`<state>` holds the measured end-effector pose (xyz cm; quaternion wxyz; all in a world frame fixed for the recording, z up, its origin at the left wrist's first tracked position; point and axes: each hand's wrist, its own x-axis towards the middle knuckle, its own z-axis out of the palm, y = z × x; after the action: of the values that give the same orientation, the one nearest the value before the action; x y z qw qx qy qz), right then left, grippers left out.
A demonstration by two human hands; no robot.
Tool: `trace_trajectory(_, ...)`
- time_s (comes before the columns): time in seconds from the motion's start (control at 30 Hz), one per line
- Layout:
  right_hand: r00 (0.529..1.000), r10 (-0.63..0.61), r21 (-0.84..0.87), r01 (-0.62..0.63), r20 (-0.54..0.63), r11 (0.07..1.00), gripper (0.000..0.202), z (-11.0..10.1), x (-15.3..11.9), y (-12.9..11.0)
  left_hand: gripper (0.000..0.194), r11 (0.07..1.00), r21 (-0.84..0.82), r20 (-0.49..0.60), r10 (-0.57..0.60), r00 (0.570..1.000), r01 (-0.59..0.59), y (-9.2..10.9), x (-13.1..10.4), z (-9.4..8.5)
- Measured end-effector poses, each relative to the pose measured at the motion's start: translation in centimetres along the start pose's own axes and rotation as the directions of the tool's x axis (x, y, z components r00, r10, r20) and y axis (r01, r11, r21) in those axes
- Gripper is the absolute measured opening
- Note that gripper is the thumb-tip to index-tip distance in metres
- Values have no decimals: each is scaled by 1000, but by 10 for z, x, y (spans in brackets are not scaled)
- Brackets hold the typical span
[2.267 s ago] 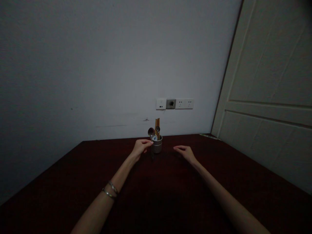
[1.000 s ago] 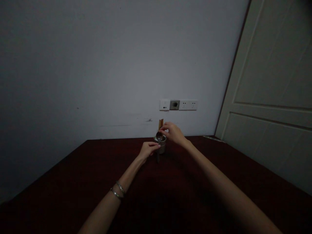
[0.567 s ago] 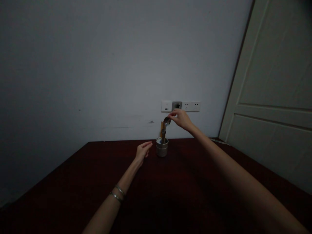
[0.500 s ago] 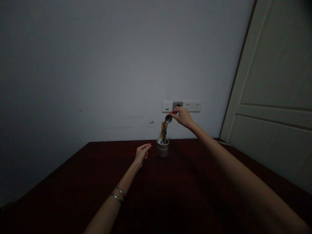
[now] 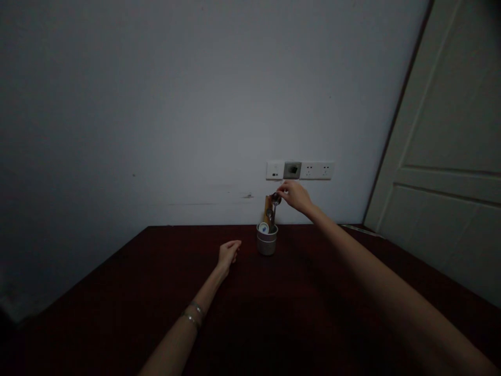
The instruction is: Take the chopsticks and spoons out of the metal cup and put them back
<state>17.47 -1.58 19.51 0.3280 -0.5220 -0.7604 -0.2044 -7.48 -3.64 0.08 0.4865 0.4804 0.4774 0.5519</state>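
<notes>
A light grey holder (image 5: 266, 245) stands upright on the table, with wooden chopsticks (image 5: 266, 208) poking out of it. A white piece with a blue mark (image 5: 263, 227), perhaps a ceramic spoon, leans inside its rim, and a smaller metal spoon (image 5: 269, 213) rises beside the chopsticks. My right hand (image 5: 294, 195) pinches a metal spoon (image 5: 276, 200) by its bowl end, the handle pointing down into the holder. To the left of the holder, apart from it, my left hand (image 5: 229, 253) hovers with its fingers closed and nothing visible in them.
The dark red table (image 5: 148, 282) runs back to a pale wall (image 5: 195, 115). Sockets and a switch plate (image 5: 316, 170) are set in the wall just above my right hand. A panelled door (image 5: 450, 156) borders the right side.
My right hand has lowered the metal spoon, so its handle sits deeper in the holder. The view has shifted slightly. My left hand stays closed, now a little further from the holder.
</notes>
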Motion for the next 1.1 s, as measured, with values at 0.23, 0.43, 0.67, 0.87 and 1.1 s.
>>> trace_trajectory(0.23, 996, 9, 17, -11, 93, 1000, 21, 21, -18, -5, 43, 997, 73, -10, -25, 1000, 25, -2, -1, 2)
trace_trajectory(0.43, 983, 13, 14, -15, 183, 1000, 22, 38, -34, -10, 37, 998, 64, -19, -13, 1000, 14, -1, -2, 3)
trace_trajectory(0.67, 971, 53, 70, -71, 232, 995, 22, 52, -41, -11, 29, 998, 60, -24, 4, 1000, -3, -2, 0, 4)
trace_trajectory(0.87, 968, 65, 43, -77, 241, 996, 22, 52, -40, -11, 29, 997, 72, -33, 23, 999, -21, -2, -1, 5)
trace_trajectory(1.1, 966, 52, -7, -52, 252, 999, 23, 52, -44, -10, 28, 994, 103, -36, 45, 998, -42, -5, 2, 6)
